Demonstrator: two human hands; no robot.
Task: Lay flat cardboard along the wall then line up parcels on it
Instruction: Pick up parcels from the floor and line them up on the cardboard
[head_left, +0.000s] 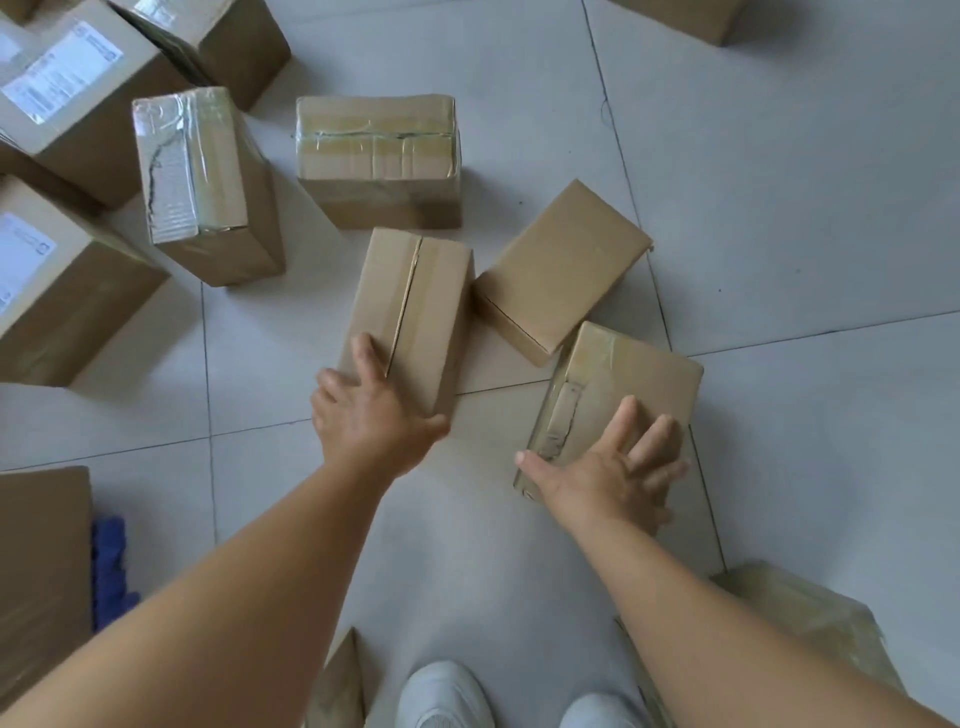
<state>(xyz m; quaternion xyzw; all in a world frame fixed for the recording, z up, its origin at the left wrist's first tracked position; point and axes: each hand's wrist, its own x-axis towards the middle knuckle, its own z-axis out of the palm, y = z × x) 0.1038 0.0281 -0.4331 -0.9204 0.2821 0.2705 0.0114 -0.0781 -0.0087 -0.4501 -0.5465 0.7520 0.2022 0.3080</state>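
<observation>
Two hands, one on each of two parcels (410, 312) (618, 395). Beyond the fingers (641, 441), about eight more cardboard boxes (376, 156). Two white shoes (441, 696).

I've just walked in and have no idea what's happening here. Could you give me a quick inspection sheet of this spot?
Surface: pale tiled floor, grout lines visible.
Job's things: plain cardboard parcel under the left hand; taped parcel under the right hand; a third plain parcel between and beyond them; tape-wrapped parcels and labelled boxes further back and left. Flat cardboard at lower left.
Clutter: blue cloth-like item beside the flat cardboard; what it is cannot be told.
Grip: left hand curls over its parcel's near end; right hand rests flat, fingers spread.
Cables: nothing seen.
Surroundings: white shoes at bottom; no wall in view.
</observation>
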